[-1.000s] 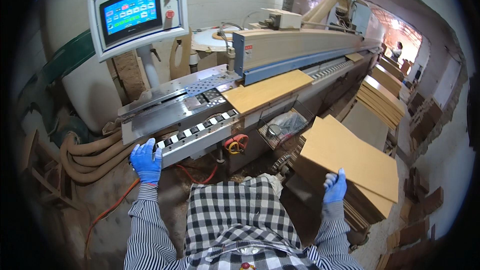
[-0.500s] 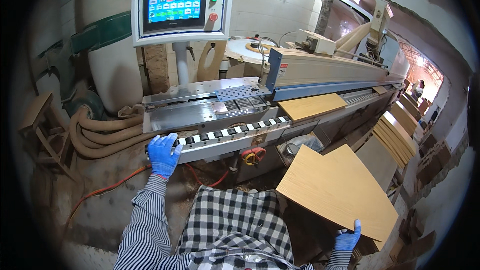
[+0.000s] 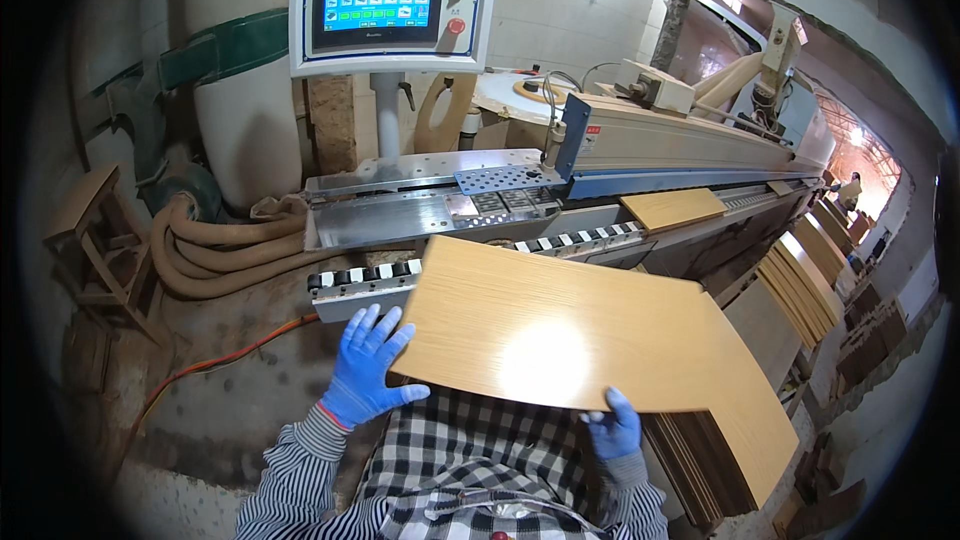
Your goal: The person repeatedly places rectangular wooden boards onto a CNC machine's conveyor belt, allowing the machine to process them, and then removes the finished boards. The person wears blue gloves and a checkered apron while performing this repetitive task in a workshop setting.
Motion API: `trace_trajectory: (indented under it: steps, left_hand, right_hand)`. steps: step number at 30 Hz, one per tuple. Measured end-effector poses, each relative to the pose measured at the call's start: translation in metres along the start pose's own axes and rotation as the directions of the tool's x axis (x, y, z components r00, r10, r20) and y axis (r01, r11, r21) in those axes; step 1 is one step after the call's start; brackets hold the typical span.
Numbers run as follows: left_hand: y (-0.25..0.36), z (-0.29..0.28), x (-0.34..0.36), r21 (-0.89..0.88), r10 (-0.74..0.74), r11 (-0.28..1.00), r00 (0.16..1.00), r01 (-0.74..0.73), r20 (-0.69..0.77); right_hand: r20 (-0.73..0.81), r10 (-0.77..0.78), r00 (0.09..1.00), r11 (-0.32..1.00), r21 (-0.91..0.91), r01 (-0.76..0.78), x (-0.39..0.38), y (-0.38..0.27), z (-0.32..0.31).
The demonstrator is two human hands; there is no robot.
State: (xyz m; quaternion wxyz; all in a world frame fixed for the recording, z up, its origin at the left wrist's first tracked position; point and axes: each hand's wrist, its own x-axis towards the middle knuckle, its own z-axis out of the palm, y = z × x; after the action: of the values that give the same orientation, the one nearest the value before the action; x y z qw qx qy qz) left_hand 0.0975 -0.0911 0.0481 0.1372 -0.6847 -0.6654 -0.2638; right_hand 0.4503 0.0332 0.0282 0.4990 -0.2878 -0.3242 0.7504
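A flat wood-grain panel (image 3: 490, 310) is held tilted in front of me, its far edge overlapping the roller rail (image 3: 375, 273) of a long machine. My right hand (image 3: 613, 430), in a blue glove, grips the panel's near edge, thumb on top and the other fingers partly hidden below. Beside the panel's left edge is my gloved left hand (image 3: 368, 370), open with fingers spread; whether it touches the edge I cannot tell. To the right, another panel (image 3: 750, 380) lies on a stack, partly covered by the held one.
Behind the rail stands a control screen (image 3: 380, 2) on a post. Another panel (image 3: 675, 208) lies farther along the machine (image 3: 690, 140). Thick hoses (image 3: 185, 250) and a wooden stool (image 3: 90, 220) are at left. More stacked panels (image 3: 800, 280) stand at right, with a person (image 3: 850, 192) far off.
My right hand has brought the panel leftward from the stack to the front of the rail. My left hand has come off the rail's end to the panel's left edge. The panel on the machine has moved farther along.
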Motion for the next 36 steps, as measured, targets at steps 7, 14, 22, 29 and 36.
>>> trace_trajectory:
  steps: [7, 14, 22, 29, 36]
  left_hand:
    - [-0.053, -0.016, -0.052, 0.068, -0.184, 0.978, 0.971, 0.196, -0.151]
    - [-0.104, -0.015, -0.041, 0.106, -0.364, 0.912, 0.902, 0.395, -0.231]
    - [-0.131, -0.001, 0.002, 0.065, -0.491, 0.856, 0.846, 0.512, -0.207]
    - [-0.128, 0.003, 0.002, 0.191, -0.495, 0.822, 0.839, 0.537, -0.227]
    - [-0.141, 0.002, -0.022, -0.048, -0.595, 0.796, 0.767, 0.603, -0.238]
  right_hand:
    - [0.189, 0.255, 0.948, 0.967, -0.06, -0.248, 0.089, 0.068, 0.066]
    - [0.347, 0.354, 0.869, 0.878, 0.198, -0.437, 0.132, 0.096, 0.108]
    - [0.22, 0.292, 0.931, 0.904, -0.381, -0.194, 0.055, 0.055, 0.042]
    - [0.525, -0.171, 0.834, 0.09, -0.834, 0.544, 0.0, 0.1, -0.048]
    - [0.553, -0.167, 0.816, 0.055, -0.822, 0.567, 0.003, 0.103, -0.041]
